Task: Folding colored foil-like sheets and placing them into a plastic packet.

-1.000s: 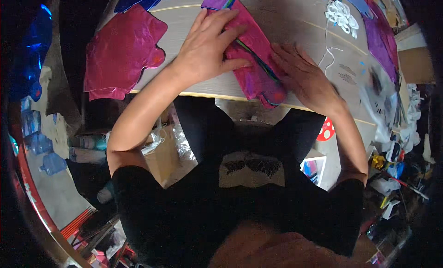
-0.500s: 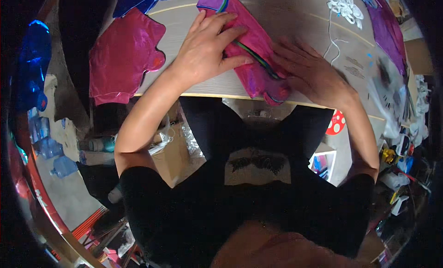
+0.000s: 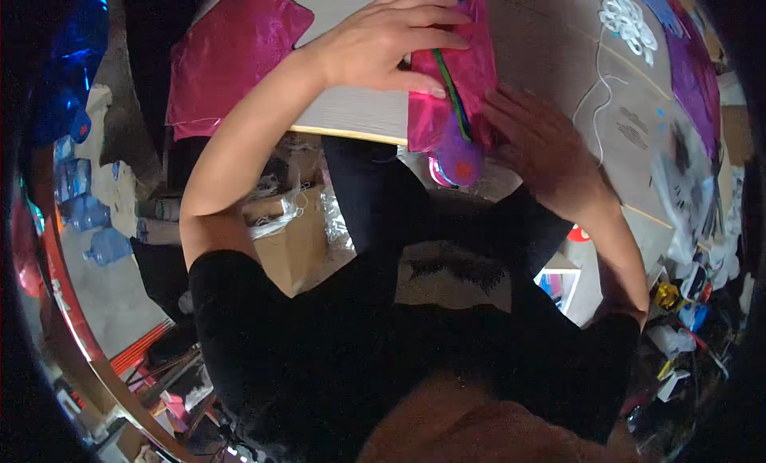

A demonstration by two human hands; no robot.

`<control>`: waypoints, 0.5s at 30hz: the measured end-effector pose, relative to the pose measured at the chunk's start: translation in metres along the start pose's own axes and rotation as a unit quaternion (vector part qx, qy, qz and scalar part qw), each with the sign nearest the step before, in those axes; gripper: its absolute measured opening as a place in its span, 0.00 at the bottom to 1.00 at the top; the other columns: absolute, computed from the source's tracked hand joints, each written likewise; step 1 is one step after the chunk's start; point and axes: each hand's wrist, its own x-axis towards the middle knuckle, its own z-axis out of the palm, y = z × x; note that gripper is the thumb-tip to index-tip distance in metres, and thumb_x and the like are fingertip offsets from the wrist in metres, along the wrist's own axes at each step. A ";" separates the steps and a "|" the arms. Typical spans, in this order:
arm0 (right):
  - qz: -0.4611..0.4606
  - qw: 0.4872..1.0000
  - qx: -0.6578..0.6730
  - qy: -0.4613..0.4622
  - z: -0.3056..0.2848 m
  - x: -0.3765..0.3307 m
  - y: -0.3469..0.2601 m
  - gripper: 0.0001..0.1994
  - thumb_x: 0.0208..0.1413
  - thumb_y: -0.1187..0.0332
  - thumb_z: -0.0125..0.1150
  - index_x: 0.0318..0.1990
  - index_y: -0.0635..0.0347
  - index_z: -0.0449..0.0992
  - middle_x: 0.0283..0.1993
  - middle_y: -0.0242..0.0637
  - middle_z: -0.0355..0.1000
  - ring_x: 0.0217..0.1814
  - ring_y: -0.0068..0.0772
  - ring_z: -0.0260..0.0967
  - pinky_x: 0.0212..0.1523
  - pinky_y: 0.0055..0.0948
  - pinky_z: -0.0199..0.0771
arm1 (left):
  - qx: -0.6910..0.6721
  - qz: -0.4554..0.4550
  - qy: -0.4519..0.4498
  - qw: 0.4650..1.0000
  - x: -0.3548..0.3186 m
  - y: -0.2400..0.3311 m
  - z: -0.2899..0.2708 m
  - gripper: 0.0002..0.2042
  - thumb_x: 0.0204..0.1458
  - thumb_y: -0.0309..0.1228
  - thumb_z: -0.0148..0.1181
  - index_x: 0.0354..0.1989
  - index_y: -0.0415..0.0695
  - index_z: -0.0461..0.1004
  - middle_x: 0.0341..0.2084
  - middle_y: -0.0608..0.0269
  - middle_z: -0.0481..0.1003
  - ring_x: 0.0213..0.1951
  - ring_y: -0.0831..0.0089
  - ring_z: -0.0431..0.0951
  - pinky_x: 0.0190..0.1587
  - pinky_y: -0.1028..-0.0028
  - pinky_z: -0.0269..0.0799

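Observation:
A shiny magenta fabric piece (image 3: 472, 48) with a green and dark blue stripe lies on the table, long side running toward me. Its purple rounded end, marked with a red spot, hangs past the near table edge. My left hand (image 3: 387, 40) rests on its left side and upper part, fingers spread. Along the right edge, my right hand (image 3: 546, 148) lies in shadow with its fingers stretched out. They touch or nearly touch the cloth. To the left lies another magenta fabric piece (image 3: 231, 60) with a scalloped edge.
The grey table (image 3: 351, 112) has a pale front edge. White cord (image 3: 628, 22) lies bundled at the far right, its loose end trailing nearer. Purple fabric (image 3: 692, 88) drapes over the right side. Below are a cardboard box (image 3: 291, 252) and large blue bottles (image 3: 108, 246).
The striped fabric has turned from a slant to nearly straight toward me, and its purple end now hangs farther over the edge. Both hands still lie at it, open. The view has shifted slightly.

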 end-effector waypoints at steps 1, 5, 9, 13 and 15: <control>-0.027 1.000 -0.006 0.014 -0.001 0.000 0.005 0.25 0.52 0.68 0.64 0.59 0.59 0.71 0.68 0.43 0.63 0.72 0.45 0.56 0.71 0.45 0.54 | 0.001 0.000 -0.004 1.000 -0.003 -0.001 0.002 0.19 0.53 0.39 0.65 0.51 0.44 0.78 0.56 0.52 0.72 0.61 0.58 0.69 0.64 0.58 0.61; -0.068 0.996 -0.056 0.011 0.001 -0.002 0.013 0.24 0.50 0.66 0.66 0.56 0.59 0.74 0.67 0.41 0.64 0.72 0.44 0.57 0.71 0.45 0.55 | -0.170 -0.063 -0.028 0.983 0.003 0.003 -0.006 0.24 0.50 0.44 0.67 0.54 0.46 0.75 0.60 0.52 0.67 0.62 0.55 0.64 0.65 0.55 0.57; -0.065 0.997 -0.041 0.027 0.004 -0.002 0.015 0.23 0.49 0.65 0.67 0.54 0.60 0.75 0.67 0.41 0.64 0.71 0.44 0.58 0.70 0.45 0.56 | -0.262 -0.163 -0.031 0.951 0.002 0.017 -0.005 0.26 0.47 0.44 0.67 0.53 0.45 0.76 0.57 0.52 0.69 0.57 0.51 0.69 0.60 0.58 0.64; -0.081 0.995 -0.045 0.032 0.004 -0.003 0.016 0.22 0.48 0.66 0.68 0.52 0.60 0.76 0.65 0.43 0.65 0.69 0.44 0.61 0.69 0.44 0.60 | -0.253 -0.190 -0.002 0.949 0.001 0.031 -0.005 0.24 0.48 0.40 0.66 0.54 0.45 0.75 0.57 0.52 0.69 0.56 0.52 0.69 0.59 0.57 0.65; -0.093 0.994 -0.050 0.037 0.005 -0.002 0.019 0.22 0.47 0.66 0.68 0.51 0.61 0.76 0.64 0.43 0.66 0.68 0.44 0.62 0.68 0.43 0.61 | -0.241 -0.219 0.005 0.945 0.002 0.040 -0.005 0.22 0.50 0.35 0.63 0.54 0.44 0.74 0.55 0.51 0.69 0.55 0.51 0.69 0.58 0.57 0.67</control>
